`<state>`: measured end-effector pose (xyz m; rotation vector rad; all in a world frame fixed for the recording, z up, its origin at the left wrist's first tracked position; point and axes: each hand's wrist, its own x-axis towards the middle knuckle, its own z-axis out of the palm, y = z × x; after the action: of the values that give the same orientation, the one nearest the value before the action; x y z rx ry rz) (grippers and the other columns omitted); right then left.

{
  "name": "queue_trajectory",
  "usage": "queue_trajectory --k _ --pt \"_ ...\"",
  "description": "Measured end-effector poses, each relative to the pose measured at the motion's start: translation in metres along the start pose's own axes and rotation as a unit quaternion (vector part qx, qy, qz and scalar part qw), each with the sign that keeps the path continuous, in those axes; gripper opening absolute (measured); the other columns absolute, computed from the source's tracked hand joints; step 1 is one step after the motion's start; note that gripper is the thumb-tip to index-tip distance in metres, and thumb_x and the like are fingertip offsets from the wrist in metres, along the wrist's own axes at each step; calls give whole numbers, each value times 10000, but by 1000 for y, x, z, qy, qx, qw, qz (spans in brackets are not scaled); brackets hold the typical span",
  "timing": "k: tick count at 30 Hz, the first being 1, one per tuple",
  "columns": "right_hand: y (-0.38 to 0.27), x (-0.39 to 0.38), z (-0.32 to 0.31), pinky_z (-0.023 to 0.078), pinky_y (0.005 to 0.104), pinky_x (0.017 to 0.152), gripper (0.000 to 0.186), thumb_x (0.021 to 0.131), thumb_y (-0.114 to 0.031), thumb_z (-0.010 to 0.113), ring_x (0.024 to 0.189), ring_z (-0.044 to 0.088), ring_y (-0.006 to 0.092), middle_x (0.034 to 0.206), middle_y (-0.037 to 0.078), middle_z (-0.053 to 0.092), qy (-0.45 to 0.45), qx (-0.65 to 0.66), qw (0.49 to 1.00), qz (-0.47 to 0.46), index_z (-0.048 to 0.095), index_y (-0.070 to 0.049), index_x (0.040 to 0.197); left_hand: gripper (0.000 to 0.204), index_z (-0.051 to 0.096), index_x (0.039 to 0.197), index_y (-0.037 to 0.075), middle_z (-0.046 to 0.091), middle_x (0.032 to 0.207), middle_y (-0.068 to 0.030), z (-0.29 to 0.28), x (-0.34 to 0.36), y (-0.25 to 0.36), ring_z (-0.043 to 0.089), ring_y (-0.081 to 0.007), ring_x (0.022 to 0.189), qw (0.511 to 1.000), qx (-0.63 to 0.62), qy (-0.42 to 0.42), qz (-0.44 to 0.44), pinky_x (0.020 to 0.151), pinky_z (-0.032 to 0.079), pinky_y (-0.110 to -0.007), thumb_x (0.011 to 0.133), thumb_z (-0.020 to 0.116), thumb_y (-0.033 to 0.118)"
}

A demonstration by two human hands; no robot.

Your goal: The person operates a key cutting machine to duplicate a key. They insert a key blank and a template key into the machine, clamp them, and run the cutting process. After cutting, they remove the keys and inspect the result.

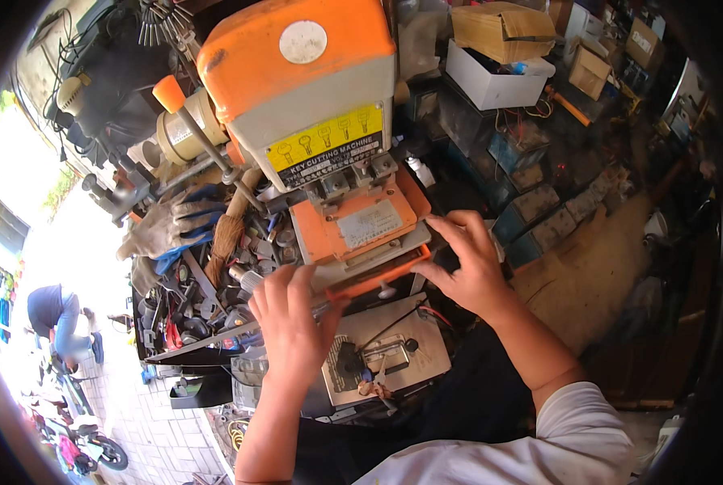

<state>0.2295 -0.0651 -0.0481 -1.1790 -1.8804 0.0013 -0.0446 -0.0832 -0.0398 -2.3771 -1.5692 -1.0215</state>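
An orange and grey key-cutting machine (321,105) stands before me, with a yellow label of key drawings on its front. Its orange base holds clamps and a metal plate. At the base's front edge is a shallow orange drawer (378,276) with a small knob. My left hand (285,323), slightly blurred, closes around the left front corner of the base. On the opposite side, my right hand (476,271) grips the right front corner, index finger on the side and thumb at the drawer's end. I see no loose thing in either hand.
Left of the machine, a tray (216,339) overflows with small metal parts, under work gloves (171,226). Below the drawer lies a flat metal panel (414,339) with pliers. Boxes (499,77) fill the right back. A person (58,319) bends over outside near a motorbike (90,440).
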Motion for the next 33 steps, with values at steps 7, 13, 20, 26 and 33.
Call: queue_trajectory --k 7,13,20,26,33 --pt "-7 34 -25 517 387 877 649 780 -207 905 1022 609 293 1180 142 588 93 32 995 -21 620 -12 1330 786 567 1349 21 597 1274 -151 -47 37 -19 573 -316 1142 977 -193 85 -24 1009 469 -441 691 947 221" --pt "-41 182 -66 497 370 976 879 792 -443 895 1151 603 238 1366 172 610 170 126 971 -113 534 17 1449 716 533 1448 -52 578 1457 -202 -128 190 -53 525 -301 1376 952 -238 192 1 1177 366 -433 960 734 432" --pt "-58 237 -73 533 403 1002 1056 753 -486 922 1218 639 296 1343 232 605 -1 105 991 -80 430 47 1521 614 675 1274 -12 712 1048 -22 -137 238 -64 605 -101 941 938 -335 -55 64 836 473 -267 905 803 462" --pt "-65 236 -81 542 296 792 680 816 -404 902 895 632 154 1014 82 643 -15 157 987 -33 580 49 1207 577 661 1303 2 719 909 -23 -125 240 -74 677 -87 869 924 -365 -72 86 851 550 -256 898 834 374" --pt "-63 235 -87 418 211 532 425 866 -337 880 634 486 62 752 -12 525 -53 210 974 -73 542 -79 862 622 681 1367 110 733 1057 26 -109 253 -119 648 -67 877 966 -241 24 91 809 511 -226 938 726 559"
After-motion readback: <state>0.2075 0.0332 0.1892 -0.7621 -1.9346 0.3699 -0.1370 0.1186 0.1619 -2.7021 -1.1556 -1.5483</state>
